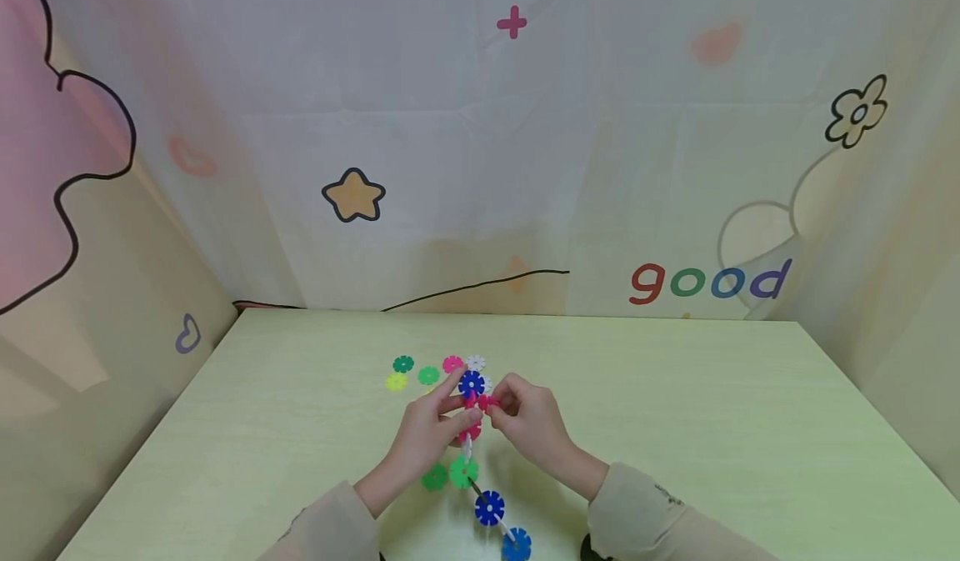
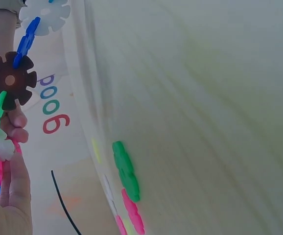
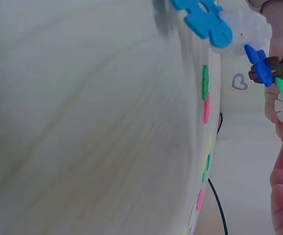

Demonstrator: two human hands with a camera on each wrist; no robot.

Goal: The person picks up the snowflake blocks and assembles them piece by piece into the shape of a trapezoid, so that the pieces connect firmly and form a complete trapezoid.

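My left hand (image 1: 420,436) grips the upper part of a chain of notched plastic snowflake discs, close to a dark blue disc (image 1: 471,384) and pink ones. Between its thumb and fingers, my right hand (image 1: 534,421) pinches a pink disc (image 1: 487,403) right at the chain's side. Below the hands the chain hangs toward me, with a green disc (image 1: 463,471), a blue disc (image 1: 490,508) and a lighter blue disc (image 1: 517,544) at its end. In the left wrist view, a brown disc (image 2: 10,81) and a white disc (image 2: 46,18) also belong to it.
Loose discs lie on the table (image 1: 712,428) beyond the hands: dark green (image 1: 402,364), yellow (image 1: 396,382), light green (image 1: 428,375), pink (image 1: 452,364) and white (image 1: 476,363). Another green disc (image 1: 435,476) lies beside the chain. A printed curtain (image 1: 450,127) stands behind.
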